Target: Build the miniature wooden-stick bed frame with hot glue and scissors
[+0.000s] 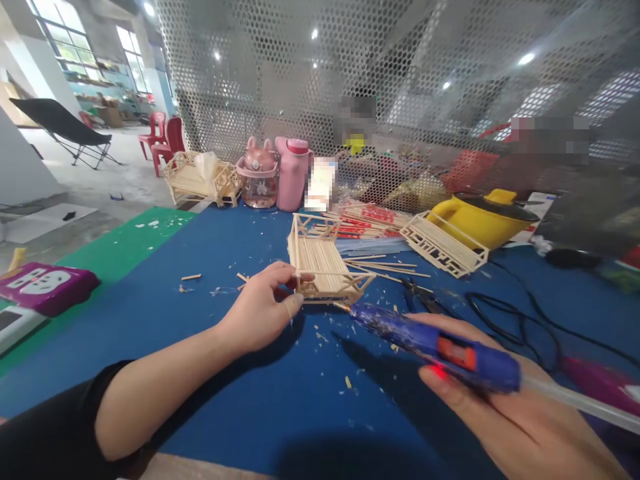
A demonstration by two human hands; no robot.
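Observation:
My left hand (265, 303) pinches the near left corner of a small model bed (320, 260) built from thin wooden sticks, which rests on the blue table. In my right hand (480, 387) is a blue hot glue gun (415, 333), its fingers wrapped around the body, with a red light glowing near the thumb. The metal nozzle points left at the bed's near lower edge; I cannot tell whether it touches. A clear glue stick (580, 403) sticks out of the gun's rear. Part of the right hand is hidden behind the gun.
Loose sticks (390, 267), pliers (423, 297) and a black cable (500, 313) lie to the right. Behind stand a stick panel (445, 247), a yellow pot (470, 217), a pink bottle (293, 177), a clear jug (259, 183) and another stick model (195, 180). Scraps litter the blue table (200, 347).

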